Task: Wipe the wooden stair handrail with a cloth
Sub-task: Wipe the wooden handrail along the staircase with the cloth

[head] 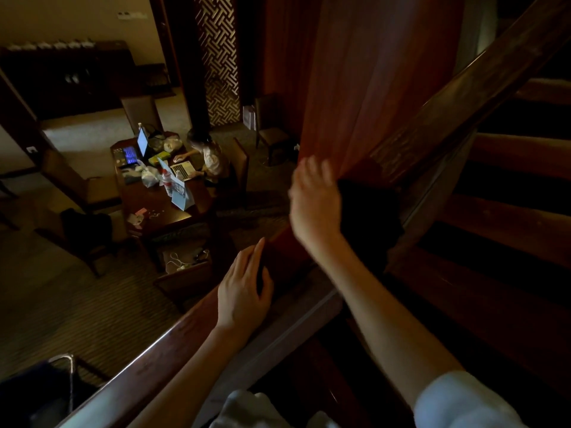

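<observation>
1. Resting flat on top of the wooden handrail, the left hand is lying with its fingers straight and close together, gripping nothing; it is sitting on the lower run of the rail, just below the point where the rail is turning upward
2. The right hand is reaching further up the rail, blurred, showing its back to the camera and spreading its fingers upward against the edge of the red curtain
3. The dark cloth is lying draped over the handrail at that turn, touching the palm side of the right hand (the thumb is hidden, so I cannot tell whether the hand is gripping the cloth or only pressing it)
4. The stair treads are running along the right side of the rail
5. Below the rail on the left, a seated person is resting both hands on a laptop at a cluttered wooden table, and a second laptop is standing open near the table's far edge
</observation>
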Motion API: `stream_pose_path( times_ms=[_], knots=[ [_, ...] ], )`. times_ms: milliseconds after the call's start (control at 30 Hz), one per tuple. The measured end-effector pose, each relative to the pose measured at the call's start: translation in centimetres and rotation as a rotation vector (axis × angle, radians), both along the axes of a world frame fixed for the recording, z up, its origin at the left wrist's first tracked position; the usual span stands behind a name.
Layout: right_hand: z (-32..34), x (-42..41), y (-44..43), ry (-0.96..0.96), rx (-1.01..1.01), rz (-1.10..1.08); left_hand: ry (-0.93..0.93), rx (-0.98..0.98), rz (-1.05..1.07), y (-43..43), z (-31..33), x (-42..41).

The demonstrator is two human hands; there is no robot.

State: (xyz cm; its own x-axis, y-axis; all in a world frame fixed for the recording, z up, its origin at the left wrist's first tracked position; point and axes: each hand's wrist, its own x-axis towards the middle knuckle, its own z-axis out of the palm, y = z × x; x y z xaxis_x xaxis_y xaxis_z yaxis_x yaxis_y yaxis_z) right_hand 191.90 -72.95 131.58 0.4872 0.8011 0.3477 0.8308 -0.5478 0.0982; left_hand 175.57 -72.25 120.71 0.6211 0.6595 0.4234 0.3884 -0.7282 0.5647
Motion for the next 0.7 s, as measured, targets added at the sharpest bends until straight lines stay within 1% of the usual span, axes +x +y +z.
stream_pose_path(
  times_ms=[67,133,200,267,333,400,467,533,633,700],
  knots=[
    [-2.7,-3.8,-1.3,0.103,-0.023,0.146,-0.01,-0.003,0.02,0.1,-0.1,0.0],
    [-3.9,-5.2,-4.2,0.175,0.064,0.176,-0.017,0.009,0.028,0.1,-0.3,0.0],
    [-3.3,-3.8,-6.3,0.155,0.197,0.107,-0.025,0.02,0.03,0.1,-0.3,0.0],
    [-1.6,-0.7,-6.6,0.119,0.266,-0.031,-0.033,0.021,0.027,0.0,-0.2,0.0],
    [0.7,2.5,-5.3,0.096,0.244,-0.177,-0.036,0.019,0.027,-0.1,0.0,0.0],
    [1.9,4.2,-3.3,0.076,0.201,-0.243,-0.044,-0.018,0.037,-0.3,0.1,-0.1],
    [1.4,3.2,-1.8,0.037,0.132,-0.167,-0.084,-0.093,0.067,-0.4,0.2,-0.1],
    [-1.1,-0.5,-1.2,0.033,0.066,-0.002,-0.148,-0.173,0.113,-0.5,0.0,-0.1],
    [-5.6,-7.2,-2.9,0.133,-0.047,0.267,-0.225,-0.224,0.238,-0.6,-0.6,-0.2],
    [-6.7,-8.6,-5.0,0.204,-0.006,0.322,-0.266,-0.27,0.302,-0.7,-0.9,-0.4]
  ],
)
